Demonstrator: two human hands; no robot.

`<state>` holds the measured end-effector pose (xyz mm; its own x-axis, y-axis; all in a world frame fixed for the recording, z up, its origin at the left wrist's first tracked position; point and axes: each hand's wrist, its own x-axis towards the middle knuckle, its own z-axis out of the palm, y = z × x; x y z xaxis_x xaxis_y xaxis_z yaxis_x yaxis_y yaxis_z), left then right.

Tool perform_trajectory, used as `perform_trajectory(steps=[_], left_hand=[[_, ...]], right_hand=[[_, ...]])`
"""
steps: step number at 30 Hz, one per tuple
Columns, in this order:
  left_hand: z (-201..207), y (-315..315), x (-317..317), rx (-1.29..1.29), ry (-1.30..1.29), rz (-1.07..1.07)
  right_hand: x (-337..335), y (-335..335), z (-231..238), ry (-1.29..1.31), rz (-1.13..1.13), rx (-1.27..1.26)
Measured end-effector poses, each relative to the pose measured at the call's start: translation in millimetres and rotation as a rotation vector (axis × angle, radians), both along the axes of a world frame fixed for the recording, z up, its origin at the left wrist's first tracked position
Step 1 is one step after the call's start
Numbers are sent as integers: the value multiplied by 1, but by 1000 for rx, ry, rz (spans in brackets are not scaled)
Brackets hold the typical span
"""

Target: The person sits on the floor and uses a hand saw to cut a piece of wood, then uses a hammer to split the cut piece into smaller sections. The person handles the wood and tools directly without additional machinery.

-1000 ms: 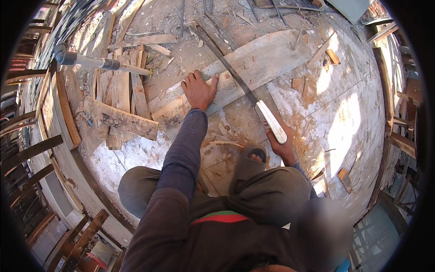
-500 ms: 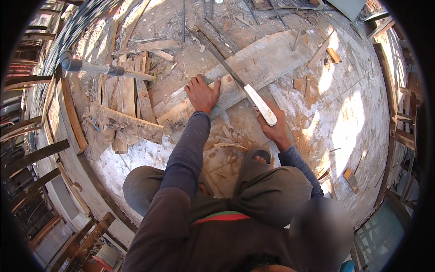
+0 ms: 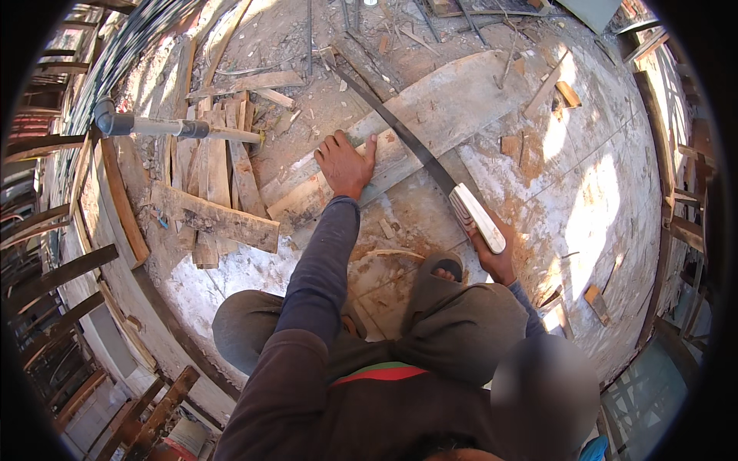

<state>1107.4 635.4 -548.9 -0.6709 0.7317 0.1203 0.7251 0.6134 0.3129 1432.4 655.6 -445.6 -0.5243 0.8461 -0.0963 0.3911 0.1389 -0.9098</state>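
My right hand (image 3: 496, 250) is wrapped round the white handle of a handsaw (image 3: 480, 219). The saw's long dark blade slants up and to the left, across the end of a short wooden plank (image 3: 307, 194). Over that plank my left hand (image 3: 345, 164) bears down, its fingers bent at the far edge and the thumb apart toward the blade. Beneath lies a wide, dusty board (image 3: 461, 96), reaching to the upper right. The blade hides part of both pieces, and how deep any cut goes cannot be made out.
Left of the plank lies a pile of wood offcuts (image 3: 215, 161), with a plank piece (image 3: 219, 217) across it. A grey pipe with an elbow (image 3: 157, 127) juts in above them. My sandalled foot (image 3: 444, 270) is near the saw handle. A wood block (image 3: 567, 94) lies at upper right.
My right hand has drawn the saw back, down and to the right, so the handle is farther from the plank. My left hand stays in place on the plank.
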Motion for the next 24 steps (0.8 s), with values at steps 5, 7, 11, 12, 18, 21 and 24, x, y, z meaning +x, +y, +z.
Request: perform_trajectory(steps=[5,7,11,12,18,21,24], left_hand=[[-2,-1,-8,4,-7,31],[-9,2,-9,52,32,19],[1,-2,0,-15,-16,11],[1,-3,1,-15,-9,13],[-7,-8,8,6,9,-6],[-8,-9,8,-6,-26,-15],[-8,-8,5,-22,-33,-10]], right_hand=[[-21,-1,17,-6,141,72],[1,-8,20,17,105,200],[91,-54,23,36,-100,-316],[90,-51,23,8,-90,-299],[0,-22,35,-38,78,-3],[-75,13,14,62,145,163],[-61,20,-1,-7,165,18]])
